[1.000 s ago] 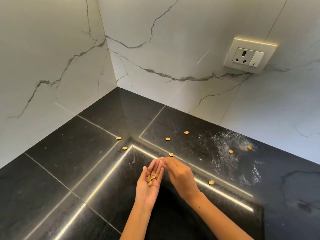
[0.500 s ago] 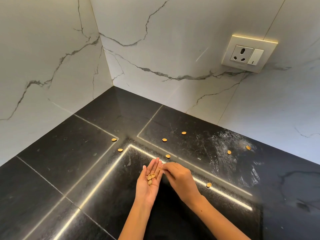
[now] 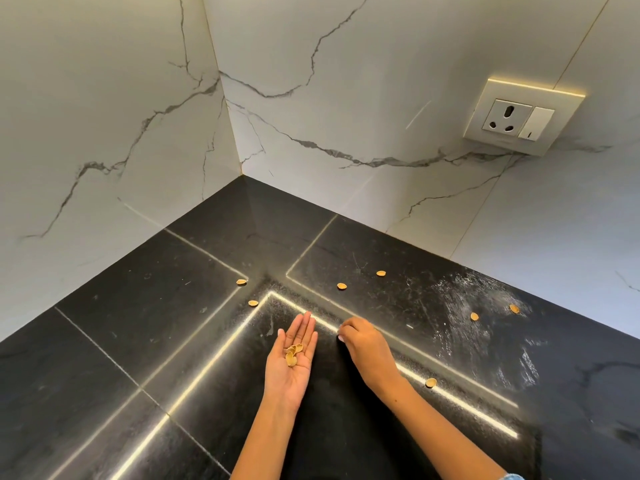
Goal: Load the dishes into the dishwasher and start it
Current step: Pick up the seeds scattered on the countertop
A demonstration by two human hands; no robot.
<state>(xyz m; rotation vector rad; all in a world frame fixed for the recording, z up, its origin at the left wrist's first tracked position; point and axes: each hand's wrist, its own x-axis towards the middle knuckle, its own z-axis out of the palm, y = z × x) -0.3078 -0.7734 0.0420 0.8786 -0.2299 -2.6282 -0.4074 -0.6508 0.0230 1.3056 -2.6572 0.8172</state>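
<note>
head view: left hand (image 3: 292, 367) flat open, palm up, cupping little shells (image 3: 293, 353). right hand (image 3: 363, 344) curled shut on the black bench (image 3: 104, 341), maybe pinching a shell, can't tell. no dishes or dishwasher in sight. could tip the palm and spill shells.

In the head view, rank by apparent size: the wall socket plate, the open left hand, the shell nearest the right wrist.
1. Wall socket plate
2. Left hand, though nearer the camera
3. Shell, clearly smallest
</note>
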